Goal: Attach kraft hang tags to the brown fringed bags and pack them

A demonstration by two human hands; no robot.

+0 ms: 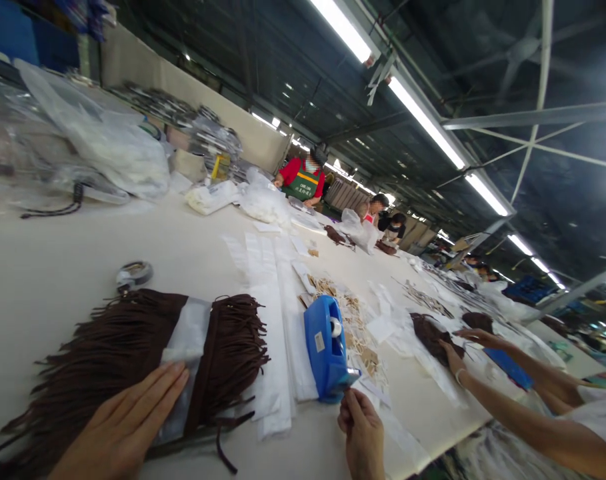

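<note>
My left hand (pixel 127 413) lies flat with its fingers stretched out, pressing a white paper band (pixel 190 323) against a dark brown fringed piece (pixel 127 343). The band crosses the fringed piece, with long strands spreading on both sides of it. At the front of a blue tape dispenser (pixel 323 353), my right hand (pixel 361 427) is closed in a pinch on the end of the tape (pixel 353 377). The dispenser stands on the table just beyond that hand.
Strips of white paper (pixel 270 320) lie between the fringed piece and the dispenser. Tags with strings (pixel 350 307) are heaped behind it. A roll of tape (pixel 135 273) sits at left. At right, a co-worker's hands (pixel 455 357) handle brown material. Plastic bags (pixel 107 147) lie at the back.
</note>
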